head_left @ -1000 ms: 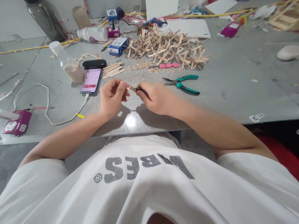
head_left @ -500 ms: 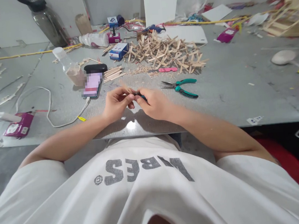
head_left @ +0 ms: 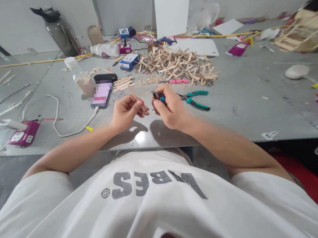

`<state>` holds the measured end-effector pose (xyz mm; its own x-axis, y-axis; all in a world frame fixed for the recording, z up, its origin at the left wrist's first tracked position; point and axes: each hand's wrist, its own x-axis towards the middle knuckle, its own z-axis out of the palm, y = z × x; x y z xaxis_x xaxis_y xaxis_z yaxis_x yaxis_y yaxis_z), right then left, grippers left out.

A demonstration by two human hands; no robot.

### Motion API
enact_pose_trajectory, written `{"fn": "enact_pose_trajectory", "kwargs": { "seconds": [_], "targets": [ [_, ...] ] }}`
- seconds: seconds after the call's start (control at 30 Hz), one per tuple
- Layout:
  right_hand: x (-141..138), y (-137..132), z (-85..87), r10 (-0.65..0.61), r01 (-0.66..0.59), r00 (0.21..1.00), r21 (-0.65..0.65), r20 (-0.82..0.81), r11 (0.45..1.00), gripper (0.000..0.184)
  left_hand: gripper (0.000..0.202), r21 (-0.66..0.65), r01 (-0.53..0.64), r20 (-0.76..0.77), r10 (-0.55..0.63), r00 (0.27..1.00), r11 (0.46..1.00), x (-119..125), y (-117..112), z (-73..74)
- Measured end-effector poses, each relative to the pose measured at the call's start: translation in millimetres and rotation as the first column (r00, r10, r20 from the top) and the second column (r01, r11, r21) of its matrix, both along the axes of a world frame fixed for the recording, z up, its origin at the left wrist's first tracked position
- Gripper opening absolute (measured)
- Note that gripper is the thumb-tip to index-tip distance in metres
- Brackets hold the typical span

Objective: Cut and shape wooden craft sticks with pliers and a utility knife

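Observation:
My left hand [head_left: 126,112] is closed in a pinch on a thin wooden craft stick [head_left: 132,90], whose end pokes up past the fingers. My right hand [head_left: 172,110] wraps round a small black and blue hand tool [head_left: 155,95]; its dark tip points left, and the fingers hide much of it, so its exact kind is unclear. A small gap separates the two hands above the table. Just beyond the right hand lie open needle-nose pliers [head_left: 197,98] with teal handles, their jaws partly covered by that hand.
Behind the hands sit a heap of wooden sticks [head_left: 174,64], a pink-handled tool [head_left: 178,81] and a neat stick bundle [head_left: 122,83]. A phone [head_left: 102,94] on a white cable and a clear bottle [head_left: 81,79] stand left. A wooden frame model [head_left: 301,34] is far right.
My hands have moved apart: the right one drew back to the right with the black and blue tool, away from the stick in my left hand. The camera view shifted slightly.

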<state>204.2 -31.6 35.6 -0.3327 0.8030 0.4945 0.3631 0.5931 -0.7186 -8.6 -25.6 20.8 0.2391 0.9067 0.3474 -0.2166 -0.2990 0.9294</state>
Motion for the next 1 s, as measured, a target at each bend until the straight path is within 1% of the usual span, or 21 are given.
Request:
{"fn": "enact_pose_trajectory", "kwargs": {
  "seconds": [0.07, 0.13, 0.2, 0.27, 0.4, 0.5, 0.63, 0.73, 0.8, 0.83, 0.9, 0.93, 1.0],
  "targets": [
    [-0.8, 5.0, -9.2, 0.026, -0.024, 0.998, 0.026, -0.063, 0.999, 0.028, 0.067, -0.01, -0.032, -0.013, 0.032, 0.999, 0.999, 0.2, 0.5, -0.2],
    [-2.5, 9.6, -18.6, 0.07, -0.067, 0.993, 0.032, -0.091, 0.997, 0.036, 0.069, -0.003, -0.074, -0.022, 0.074, 0.997, 0.997, 0.5, 1.4, -1.0],
    [-4.5, 12.4, -25.6, 0.12, -0.12, 0.989, 0.004, -0.083, 0.993, 0.041, 0.068, 0.017, -0.118, -0.035, 0.119, 0.992, 0.993, 0.6, 2.4, -2.3],
    [-6.2, 12.8, -28.0, 0.163, -0.165, 0.985, -0.034, -0.053, 0.986, 0.042, 0.06, 0.039, -0.159, -0.059, 0.161, 0.985, 0.987, 0.5, 3.0, -3.8],
    [-7.8, 8.1, -20.0, 0.198, -0.197, 0.98, -0.07, 0.015, 0.978, 0.029, 0.034, 0.075, -0.218, -0.124, 0.226, 0.966, 0.973, 0.1, 1.0, -5.7],
    [-8.2, 3.8, -11.2, 0.199, -0.194, 0.979, -0.096, 0.05, 0.976, 0.017, 0.023, 0.115, -0.234, -0.184, 0.252, 0.95, 0.965, -0.3, -2.2, -5.6],
    [-10.3, -1.8, -3.5, 0.195, -0.185, 0.979, -0.143, 0.061, 0.972, 0.009, 0.023, 0.211, -0.237, -0.264, 0.289, 0.92, 0.948, -2.1, -5.4, -4.7],
    [-12.8, -7.4, 1.1, 0.189, -0.175, 0.981, -0.229, 0.037, 0.957, 0.005, 0.024, 0.294, -0.24, -0.312, 0.33, 0.891, 0.925, -3.3, -6.5, -5.0],
    [-14.4, -11.2, 4.2, 0.173, -0.162, 0.985, -0.292, 0.015, 0.943, 0.005, 0.023, 0.352, -0.245, -0.307, 0.359, 0.881, 0.903, -3.5, -6.1, -5.9],
    [-15.0, -12.9, 5.6, 0.164, -0.154, 0.986, -0.314, 0.006, 0.937, 0.004, 0.021, 0.36, -0.247, -0.287, 0.359, 0.888, 0.9, -3.5, -5.5, -6.4],
    [-15.8, -15.4, 7.6, 0.149, -0.145, 0.989, -0.338, -0.014, 0.93, 0.005, 0.022, 0.304, -0.237, -0.224, 0.311, 0.924, 0.923, -3.5, -2.9, -7.0],
    [-16.1, -16.2, 8.3, 0.144, -0.144, 0.989, -0.345, -0.025, 0.928, 0.005, 0.028, 0.252, -0.213, -0.19, 0.264, 0.946, 0.944, -3.7, -1.0, -7.0],
    [-16.1, -17.1, 9.2, 0.137, -0.145, 0.989, -0.353, -0.047, 0.924, 0.004, 0.045, 0.148, -0.142, -0.13, 0.161, 0.978, 0.979, -4.4, 3.5, -6.3]
  ]
}}
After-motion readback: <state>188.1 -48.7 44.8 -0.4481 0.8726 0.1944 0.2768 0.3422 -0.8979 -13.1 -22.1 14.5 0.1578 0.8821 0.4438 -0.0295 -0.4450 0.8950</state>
